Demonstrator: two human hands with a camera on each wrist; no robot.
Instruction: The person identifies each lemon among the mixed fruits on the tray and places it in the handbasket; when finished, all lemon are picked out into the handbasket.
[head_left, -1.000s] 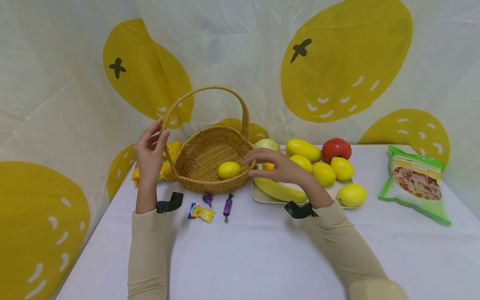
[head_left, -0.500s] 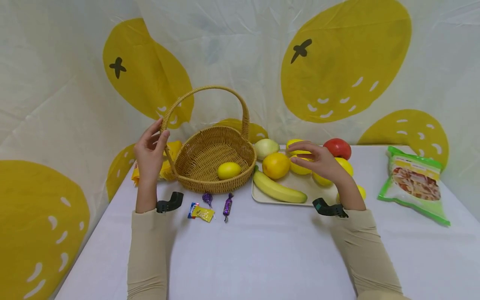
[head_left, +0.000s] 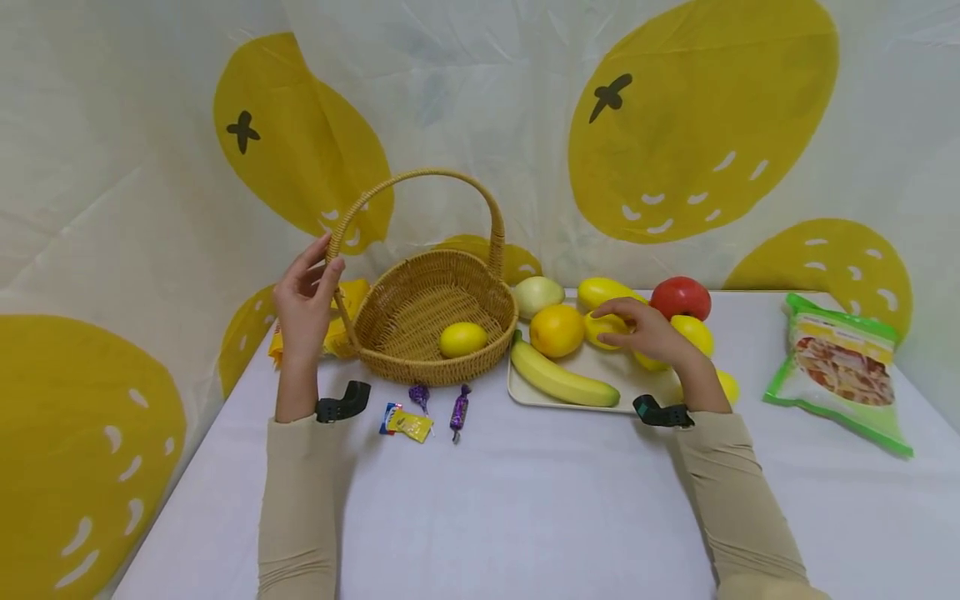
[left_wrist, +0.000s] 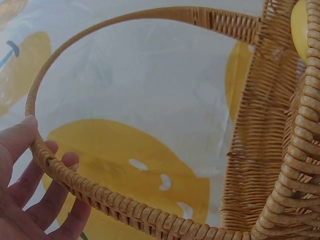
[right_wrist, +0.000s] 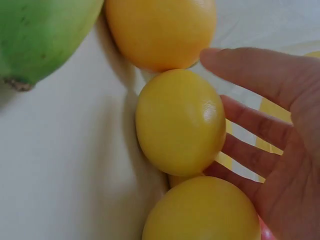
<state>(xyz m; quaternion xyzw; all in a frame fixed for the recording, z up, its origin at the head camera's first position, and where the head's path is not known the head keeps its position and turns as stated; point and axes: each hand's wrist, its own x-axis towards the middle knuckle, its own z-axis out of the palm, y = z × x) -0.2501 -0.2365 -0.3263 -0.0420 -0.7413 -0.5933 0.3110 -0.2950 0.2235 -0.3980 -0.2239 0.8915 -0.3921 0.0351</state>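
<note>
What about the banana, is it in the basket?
No, the banana lies on the pale tray, outside the wicker basket.

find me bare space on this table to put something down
Free: the white tabletop in front of the candies, between the sleeves, and the patch in front of the green-edged bag. Crowded: the back half of the tray, where fruit clusters around the right hand.

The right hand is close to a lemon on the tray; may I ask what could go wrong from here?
The right hand could nudge the orange close beside that lemon. The left hand holds the basket by its handle, so a pull might tilt it. The loose lemon inside might then roll.
</note>
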